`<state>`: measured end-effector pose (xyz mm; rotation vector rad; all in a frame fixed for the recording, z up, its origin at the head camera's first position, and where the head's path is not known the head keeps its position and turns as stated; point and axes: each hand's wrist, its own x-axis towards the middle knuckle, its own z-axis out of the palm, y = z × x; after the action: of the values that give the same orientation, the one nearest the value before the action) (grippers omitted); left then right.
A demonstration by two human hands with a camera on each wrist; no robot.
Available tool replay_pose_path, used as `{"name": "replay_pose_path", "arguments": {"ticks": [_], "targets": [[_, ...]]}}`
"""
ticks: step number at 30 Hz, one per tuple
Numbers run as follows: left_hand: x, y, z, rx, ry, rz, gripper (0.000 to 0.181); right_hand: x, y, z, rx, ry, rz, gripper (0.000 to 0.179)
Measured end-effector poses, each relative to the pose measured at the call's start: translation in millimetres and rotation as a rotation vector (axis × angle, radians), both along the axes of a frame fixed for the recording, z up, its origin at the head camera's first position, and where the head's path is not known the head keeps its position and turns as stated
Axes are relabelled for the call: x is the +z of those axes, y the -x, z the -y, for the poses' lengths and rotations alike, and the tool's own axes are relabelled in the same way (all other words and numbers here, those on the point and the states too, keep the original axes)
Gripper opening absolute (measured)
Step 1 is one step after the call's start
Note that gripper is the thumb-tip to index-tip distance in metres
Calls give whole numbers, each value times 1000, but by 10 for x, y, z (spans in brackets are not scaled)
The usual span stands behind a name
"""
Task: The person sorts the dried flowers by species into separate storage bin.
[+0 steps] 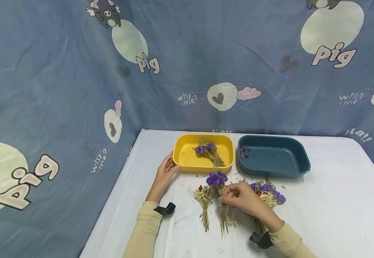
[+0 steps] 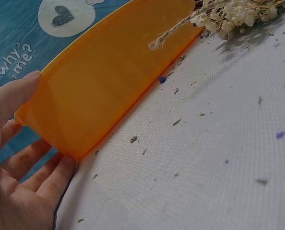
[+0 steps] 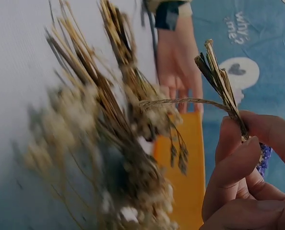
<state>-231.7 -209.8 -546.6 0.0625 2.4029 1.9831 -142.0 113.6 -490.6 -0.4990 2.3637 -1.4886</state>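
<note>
My left hand (image 1: 166,170) holds the left end of a yellow plastic tray (image 1: 187,167). In the left wrist view its thumb (image 2: 25,88) lies at the rim, with the fingers around the lower corner. A small bunch of dried flowers with purple heads lies inside the tray. My right hand (image 1: 243,197) pinches a dried flower bunch (image 3: 220,76) between thumb and forefinger. In the right wrist view a length of twine (image 3: 181,100) trails from its stems, and purple petals (image 3: 265,160) show behind the fingers. A cream-and-red dried bunch (image 1: 204,197) lies left of that hand.
A dark blue tray (image 1: 274,173) with a few purple blossoms stands right of the yellow one. Purple, cream and red dried flowers (image 1: 271,195) lie by the right wrist. Crumbs of leaf and petal litter the white tablecloth (image 1: 335,215). A patterned blue curtain (image 1: 264,118) hangs behind.
</note>
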Motion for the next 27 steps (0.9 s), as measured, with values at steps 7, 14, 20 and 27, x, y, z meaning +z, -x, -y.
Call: {"name": "replay_pose_path", "arguments": {"ticks": [7,14,20,27], "targets": [[-16,56,2,-13,0,-11,71,124,212,-151,-76,-47,-49,19],[-159,109,54,0,-8,-37,69,316,478,-299,-120,-79,-66,22],[-171,119,59,9,-6,-36,70,481,796,-434,-136,-103,-76,29],[-165,106,50,2,4,-26,71,536,1037,-497,-125,-131,-68,28]]}}
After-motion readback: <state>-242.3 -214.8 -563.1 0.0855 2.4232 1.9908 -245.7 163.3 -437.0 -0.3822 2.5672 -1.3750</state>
